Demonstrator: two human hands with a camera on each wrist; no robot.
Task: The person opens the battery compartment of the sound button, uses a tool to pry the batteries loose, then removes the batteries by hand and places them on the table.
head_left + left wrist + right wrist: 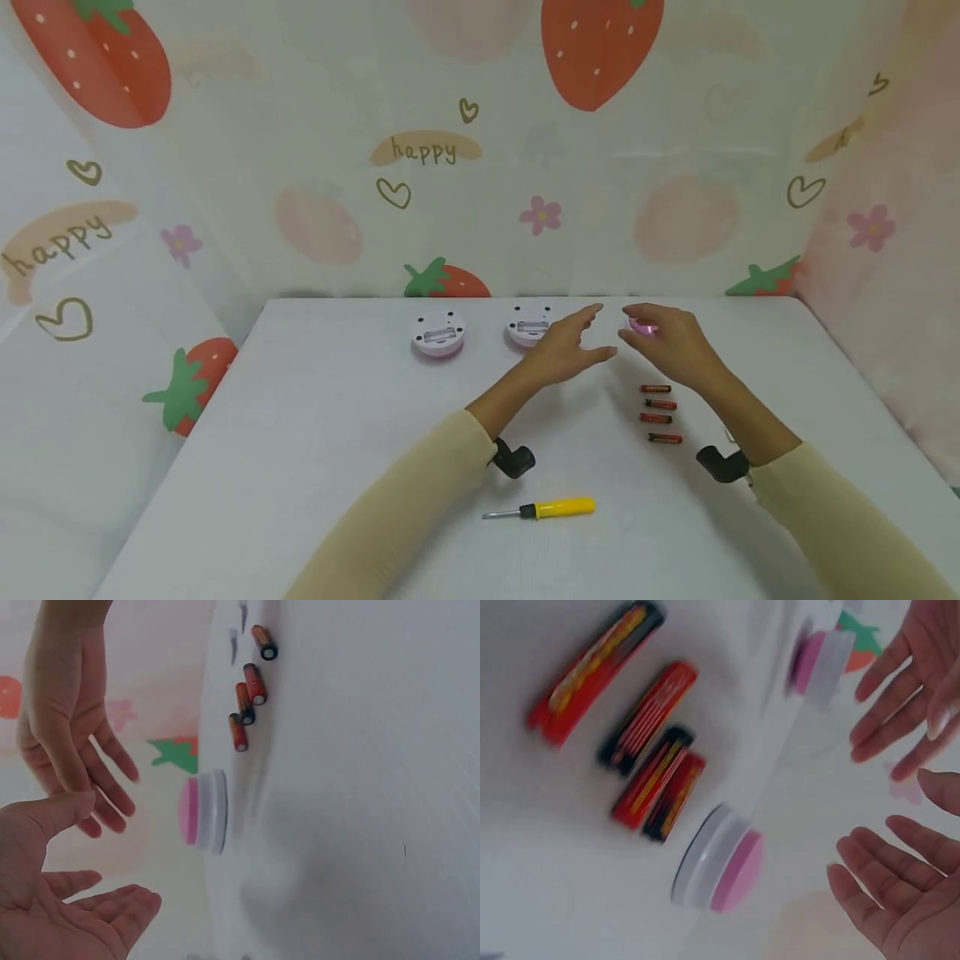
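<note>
My left hand (pixel 566 346) is raised over the table with thumb and fingers spread, holding nothing. Facing it, my right hand (pixel 670 342) is also spread and grasps nothing. Behind the right hand in the head view, partly hidden, is a round pink-topped device (pixel 643 327); the left wrist view shows its pink top and white base (pixel 214 811). Close to the left hand, a white round device (pixel 527 327) lies with its battery slot facing up. A matching device (pixel 438 335) is farther left. Several red-and-black batteries (pixel 656 418) lie in a column below the right hand.
A screwdriver (pixel 558 507) with a yellow handle lies near the front of the white table (pixel 300 467). Two small pale pieces (pixel 233 646) are beyond the batteries in the left wrist view. A strawberry-print curtain (pixel 330 108) hangs behind the table and at its sides.
</note>
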